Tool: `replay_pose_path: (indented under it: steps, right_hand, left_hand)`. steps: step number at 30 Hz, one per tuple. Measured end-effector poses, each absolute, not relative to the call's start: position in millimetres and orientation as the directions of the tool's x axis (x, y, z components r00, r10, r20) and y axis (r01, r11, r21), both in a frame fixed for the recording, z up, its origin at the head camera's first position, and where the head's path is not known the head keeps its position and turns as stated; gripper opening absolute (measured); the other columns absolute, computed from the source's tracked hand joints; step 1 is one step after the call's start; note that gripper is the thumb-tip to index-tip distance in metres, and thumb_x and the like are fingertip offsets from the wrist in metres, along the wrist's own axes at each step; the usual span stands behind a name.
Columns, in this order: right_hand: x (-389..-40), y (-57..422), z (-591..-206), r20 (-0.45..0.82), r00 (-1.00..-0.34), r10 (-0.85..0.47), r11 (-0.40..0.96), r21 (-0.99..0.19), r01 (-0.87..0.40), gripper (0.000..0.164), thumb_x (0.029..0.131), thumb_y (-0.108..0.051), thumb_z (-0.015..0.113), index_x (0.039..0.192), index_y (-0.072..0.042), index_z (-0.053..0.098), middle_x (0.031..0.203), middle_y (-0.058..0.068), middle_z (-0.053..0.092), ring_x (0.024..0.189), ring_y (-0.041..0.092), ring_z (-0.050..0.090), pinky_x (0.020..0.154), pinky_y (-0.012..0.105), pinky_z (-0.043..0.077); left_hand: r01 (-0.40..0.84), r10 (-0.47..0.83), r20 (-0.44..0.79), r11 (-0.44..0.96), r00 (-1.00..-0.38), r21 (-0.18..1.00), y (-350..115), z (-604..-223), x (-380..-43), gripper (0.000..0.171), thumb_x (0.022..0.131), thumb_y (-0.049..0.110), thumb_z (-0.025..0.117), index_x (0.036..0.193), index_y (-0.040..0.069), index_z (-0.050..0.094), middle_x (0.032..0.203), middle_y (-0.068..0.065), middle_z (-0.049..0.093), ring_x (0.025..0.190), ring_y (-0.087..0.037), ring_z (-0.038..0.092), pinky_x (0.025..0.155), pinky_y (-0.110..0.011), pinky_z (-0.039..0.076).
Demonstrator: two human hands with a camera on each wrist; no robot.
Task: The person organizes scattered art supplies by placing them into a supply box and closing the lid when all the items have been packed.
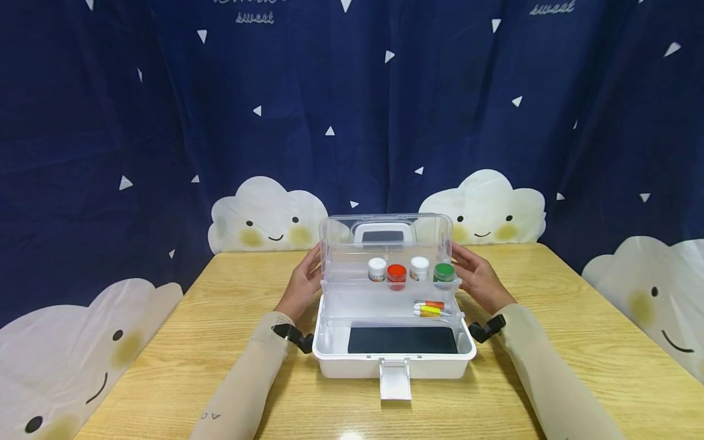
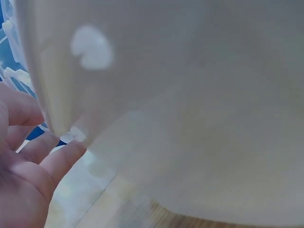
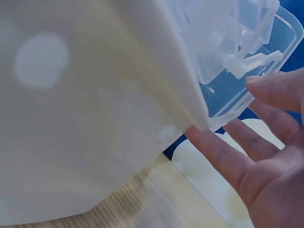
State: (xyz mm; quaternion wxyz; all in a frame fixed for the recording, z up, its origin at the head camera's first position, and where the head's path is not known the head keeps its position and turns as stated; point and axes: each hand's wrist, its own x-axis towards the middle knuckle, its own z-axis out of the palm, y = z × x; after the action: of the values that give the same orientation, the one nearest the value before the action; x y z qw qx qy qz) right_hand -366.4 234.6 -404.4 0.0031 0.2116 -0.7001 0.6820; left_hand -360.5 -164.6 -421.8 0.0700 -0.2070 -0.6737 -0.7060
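A white storage box point(image 1: 340, 366) with a raised clear lid point(image 1: 341, 231) and tiered translucent trays point(image 1: 357, 302) stands on the wooden table. My left hand point(image 1: 299, 287) is at its back left side, fingers fairly straight; in the left wrist view the fingertips point(image 2: 76, 148) meet the box's back corner. On the opposite side, my right hand point(image 1: 481, 282) touches the back right corner. Its thumb point(image 3: 259, 84) lies by the clear lid's rim in the right wrist view. Two white-lidded jars point(image 1: 376, 269), a red jar point(image 1: 396, 275) and a green jar point(image 1: 444, 274) sit in the upper tray.
Small orange and yellow pens point(image 1: 431, 310) lie in the lower tray. A dark flat rectangle point(image 1: 403, 340) is in the box's base. The white latch point(image 1: 395, 382) hangs down in front. Behind the table point(image 1: 181, 366) hangs a navy curtain point(image 1: 286, 122) with clouds.
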Motion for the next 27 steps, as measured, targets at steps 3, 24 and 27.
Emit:
replay_pose_path:
  steps: [3,24,27]
  right_hand:
    - [-366,235,-404,0.276,-0.915,-0.294,-0.011,-0.958,-0.286,0.065,0.094,-0.023,0.061,0.152,-0.021,0.031,0.155,0.009,0.031,0.122,0.009,0.051,0.089,0.029,0.050]
    - [-350,234,-350,0.098,-0.913,-0.395,0.145,-0.975,-0.167,0.086,0.094,-0.067,0.022,0.152,-0.004,0.020,0.155,0.019,0.026,0.141,0.039,0.026,0.109,0.056,0.027]
    - [-347,234,-345,0.087,-0.917,-0.389,0.150,-0.976,-0.156,0.088,0.094,-0.068,0.021,0.152,-0.002,0.020,0.155,0.021,0.026,0.140,0.041,0.027,0.109,0.058,0.025]
  left_hand:
    - [0.376,0.183,0.384,-0.079,-0.905,0.923,-165,-421,-360,0.068,0.094,-0.004,0.053,0.151,0.027,0.031,0.153,-0.010,0.034,0.134,-0.033,0.041,0.095,-0.037,0.046]
    - [0.283,0.344,0.243,0.072,-0.907,0.956,-178,-378,-338,0.059,0.102,0.044,0.033,0.154,0.020,0.021,0.157,-0.010,0.025,0.141,-0.031,0.029,0.109,-0.050,0.029]
    - [0.261,0.346,0.225,0.061,-0.911,0.963,-176,-371,-335,0.063,0.102,0.047,0.030,0.154,0.014,0.019,0.156,-0.016,0.024,0.141,-0.034,0.028,0.110,-0.050,0.028]
